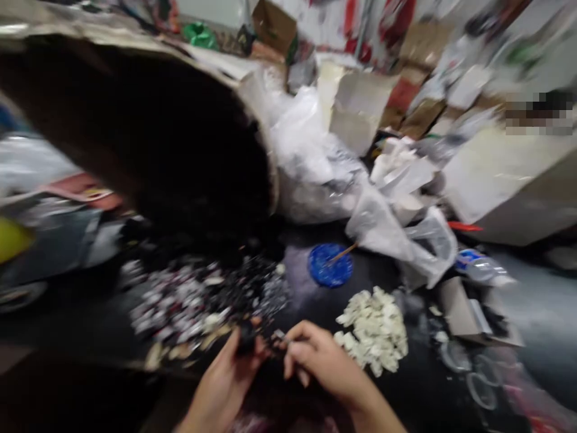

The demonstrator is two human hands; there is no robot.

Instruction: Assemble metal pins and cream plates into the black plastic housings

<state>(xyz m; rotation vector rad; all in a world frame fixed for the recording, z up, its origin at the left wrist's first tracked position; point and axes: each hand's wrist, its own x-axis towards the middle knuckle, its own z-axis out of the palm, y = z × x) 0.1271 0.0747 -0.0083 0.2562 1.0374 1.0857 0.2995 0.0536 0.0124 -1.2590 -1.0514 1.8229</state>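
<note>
I see the left hand (228,376) with its fingers curled around a black thing (246,338). Just beside it, the right hand (318,355) pinches a small bit (278,335). A stick (345,252) rests on a blue dish (322,273).

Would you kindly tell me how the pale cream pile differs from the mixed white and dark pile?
The pale cream pile is nearly one colour; the mixed white and dark pile is patchy. The cream pile is compact; the mixed pile spreads wider. Both are small pieces on the dark tabletop.
</note>
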